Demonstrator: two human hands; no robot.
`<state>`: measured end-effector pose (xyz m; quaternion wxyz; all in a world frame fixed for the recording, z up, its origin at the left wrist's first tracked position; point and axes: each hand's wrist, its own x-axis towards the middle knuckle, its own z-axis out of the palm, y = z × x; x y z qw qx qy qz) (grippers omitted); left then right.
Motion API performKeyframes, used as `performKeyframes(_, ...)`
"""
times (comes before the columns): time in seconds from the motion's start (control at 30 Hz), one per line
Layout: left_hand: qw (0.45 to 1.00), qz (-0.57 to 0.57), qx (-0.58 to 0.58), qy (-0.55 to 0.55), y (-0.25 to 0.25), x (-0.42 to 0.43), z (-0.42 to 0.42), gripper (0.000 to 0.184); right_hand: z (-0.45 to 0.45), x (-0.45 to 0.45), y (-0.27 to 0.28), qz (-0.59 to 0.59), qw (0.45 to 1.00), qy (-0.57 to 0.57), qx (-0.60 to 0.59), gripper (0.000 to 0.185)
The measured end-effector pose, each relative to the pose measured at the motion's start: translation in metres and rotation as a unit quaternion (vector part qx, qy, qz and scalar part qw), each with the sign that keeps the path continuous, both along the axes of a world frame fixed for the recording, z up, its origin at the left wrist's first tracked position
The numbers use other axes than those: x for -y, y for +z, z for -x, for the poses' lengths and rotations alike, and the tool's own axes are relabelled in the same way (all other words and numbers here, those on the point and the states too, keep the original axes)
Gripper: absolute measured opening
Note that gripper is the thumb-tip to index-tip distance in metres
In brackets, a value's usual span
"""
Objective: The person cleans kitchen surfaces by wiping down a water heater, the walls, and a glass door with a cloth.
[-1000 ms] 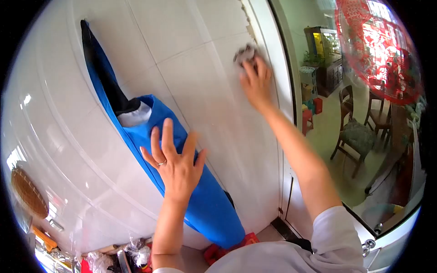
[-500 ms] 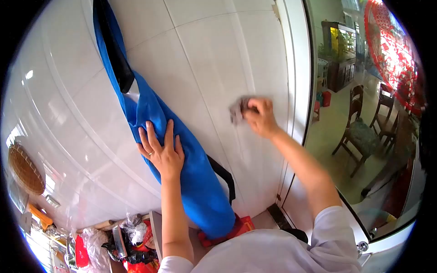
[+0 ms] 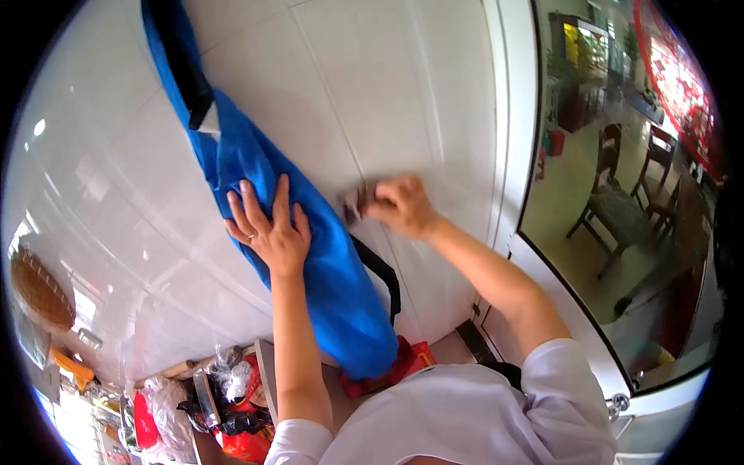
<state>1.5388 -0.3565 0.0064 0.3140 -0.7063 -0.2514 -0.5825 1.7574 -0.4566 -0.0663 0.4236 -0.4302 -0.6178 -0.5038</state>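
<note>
- Left hand (image 3: pixel 271 236) spread on blue bag (image 3: pixel 325 256); 1 ring (image 3: pixel 252 235).
- Right hand (image 3: pixel 404 208) pinching grey cloth (image 3: pixel 355 204), blurred.
- Cloth at tiled wall (image 3: pixel 422 101), just beside bag.

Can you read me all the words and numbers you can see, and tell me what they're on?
There are none I can read.
Blue fabric bag: no writing shows on the side in view.
Red patterned decoration at the upper right: too blurred to tell if its marks are writing.
Plastic-wrapped bundles at the lower left: too small and blurred to read any print.
</note>
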Motion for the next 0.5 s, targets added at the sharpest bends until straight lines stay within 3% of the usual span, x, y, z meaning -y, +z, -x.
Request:
performKeyframes(0.1,1.0,-0.018,0.007,0.003,0.0,-0.002,-0.002,0.039,-0.012,0.019,-0.068,0.052,0.999,-0.004,-0.013,0.013)
performKeyframes(0.2,0.999,-0.038,0.008,0.009,-0.001,-0.005,-0.003,0.038,-0.044,0.031,-0.099,0.009,0.976,-0.068,-0.205,0.014)
performKeyframes(0.23,0.999,-0.041,0.012,0.013,-0.001,-0.007,-0.003,0.038,-0.054,0.035,-0.096,-0.027,0.948,-0.078,-0.308,0.011)
performKeyframes(0.3,0.998,-0.048,0.02,0.017,-0.002,-0.009,-0.006,0.038,-0.073,0.035,-0.079,-0.145,0.869,-0.066,-0.468,0.025)
performKeyframes(0.4,0.998,-0.056,0.025,0.024,-0.001,-0.008,-0.008,0.039,-0.087,0.033,-0.09,-0.206,0.789,-0.09,-0.572,0.038)
performKeyframes(0.5,0.997,-0.065,0.032,0.005,-0.001,-0.008,-0.009,0.039,-0.067,0.022,-0.165,-0.186,0.787,-0.111,-0.578,0.041)
